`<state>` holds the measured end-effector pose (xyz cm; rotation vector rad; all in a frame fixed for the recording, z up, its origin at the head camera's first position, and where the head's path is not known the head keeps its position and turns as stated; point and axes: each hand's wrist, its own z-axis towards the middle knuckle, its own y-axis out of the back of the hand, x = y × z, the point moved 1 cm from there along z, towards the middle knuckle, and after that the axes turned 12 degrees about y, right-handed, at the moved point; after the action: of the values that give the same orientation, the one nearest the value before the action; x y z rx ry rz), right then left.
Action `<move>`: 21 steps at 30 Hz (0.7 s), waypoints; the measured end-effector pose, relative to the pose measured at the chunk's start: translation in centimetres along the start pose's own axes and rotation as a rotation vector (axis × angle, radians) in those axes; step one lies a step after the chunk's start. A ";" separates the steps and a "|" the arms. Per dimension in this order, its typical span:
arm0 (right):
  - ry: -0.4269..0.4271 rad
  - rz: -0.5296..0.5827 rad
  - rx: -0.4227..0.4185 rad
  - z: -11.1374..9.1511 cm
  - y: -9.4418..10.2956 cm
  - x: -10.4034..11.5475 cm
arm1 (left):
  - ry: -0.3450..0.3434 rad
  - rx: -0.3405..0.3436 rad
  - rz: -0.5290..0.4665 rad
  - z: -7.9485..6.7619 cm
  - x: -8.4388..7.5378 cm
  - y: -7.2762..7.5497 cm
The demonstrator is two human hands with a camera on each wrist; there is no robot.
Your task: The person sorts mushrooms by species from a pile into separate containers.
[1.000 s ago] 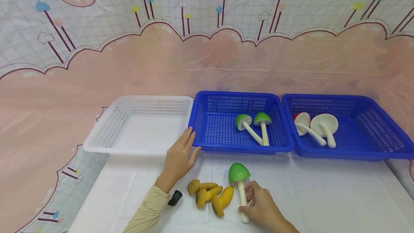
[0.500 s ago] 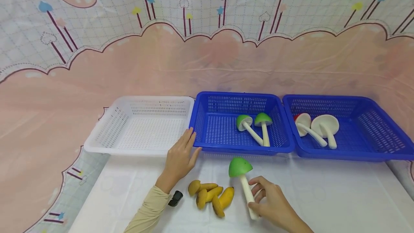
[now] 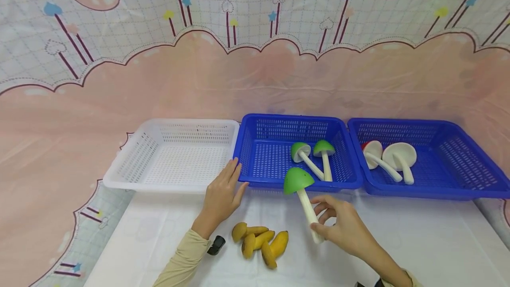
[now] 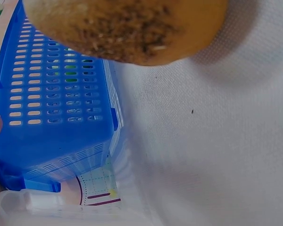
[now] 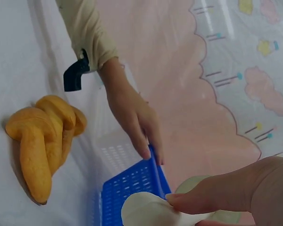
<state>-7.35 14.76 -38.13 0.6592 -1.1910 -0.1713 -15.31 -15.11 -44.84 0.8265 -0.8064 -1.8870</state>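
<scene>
My right hand (image 3: 342,225) holds a green-capped toy mushroom (image 3: 305,203) by its white stem, between thumb and fingers, cap tilted up and leftward. That cap overlaps the front rim of the middle blue basket (image 3: 279,182) in the head view. Inside this basket lie two more green mushrooms (image 3: 323,147). With straight fingers, my left hand (image 3: 220,196) rests at the basket's front left corner, thumb apart at the front rim. Several yellow-brown mushrooms (image 3: 276,248) lie close together on the white cloth; one brown cap (image 4: 132,28) looms large in the left wrist view.
To the left stands a white basket (image 3: 153,186), side by side with the blue one. A second blue basket (image 3: 442,188) at the right holds two white-stemmed mushrooms (image 3: 399,156), one with some red on its cap. A patterned pink curtain (image 3: 255,74) hangs behind the row.
My right hand has lifted the green mushroom off the cloth and carried it forward to the middle basket's front rim, tilting it. The left hand stays put.
</scene>
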 end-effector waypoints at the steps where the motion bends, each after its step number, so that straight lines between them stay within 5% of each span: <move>1: 0.003 -0.005 -0.003 0.2 0.1 -0.1 | 0.001 0.002 0.000 0.0 0.0 -0.1; 21: -0.005 0.042 -0.082 5.8 1.0 -2.2 | -0.014 -0.028 -0.004 -0.4 0.1 -0.5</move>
<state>-13.61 14.36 -38.17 0.5622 -1.1950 -0.1859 -15.23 -15.12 -45.47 0.7986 -0.7858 -1.9052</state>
